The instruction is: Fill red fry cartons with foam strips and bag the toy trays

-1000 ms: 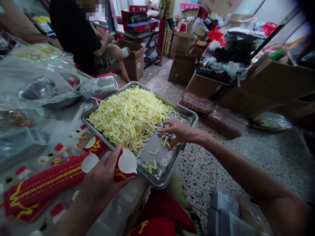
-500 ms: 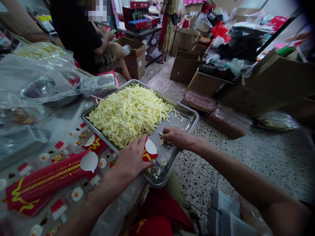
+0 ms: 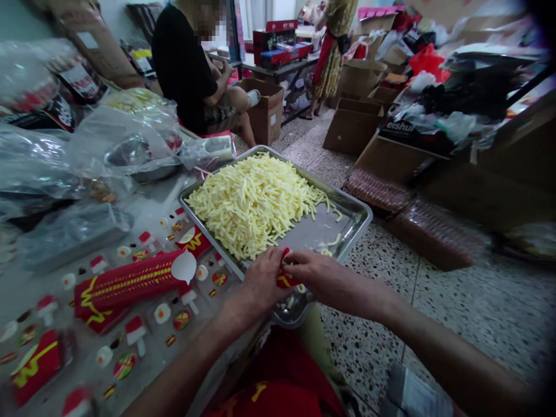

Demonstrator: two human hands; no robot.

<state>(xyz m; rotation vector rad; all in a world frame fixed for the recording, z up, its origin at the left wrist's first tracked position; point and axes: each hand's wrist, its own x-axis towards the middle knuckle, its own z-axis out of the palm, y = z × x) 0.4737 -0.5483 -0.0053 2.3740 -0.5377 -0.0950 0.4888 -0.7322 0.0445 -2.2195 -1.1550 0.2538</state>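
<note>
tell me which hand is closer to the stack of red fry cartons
Left. The left hand is to the right of the stack of red fry cartons, holding a single carton; the right hand is farther right, at that carton.

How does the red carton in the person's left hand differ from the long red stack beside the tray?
The held carton is a single piece, while the stack is many cartons nested in a row. The held carton is over the tray, largely covered by both hands; the stack lies untouched on the table. Both are red with yellow markings.
</note>
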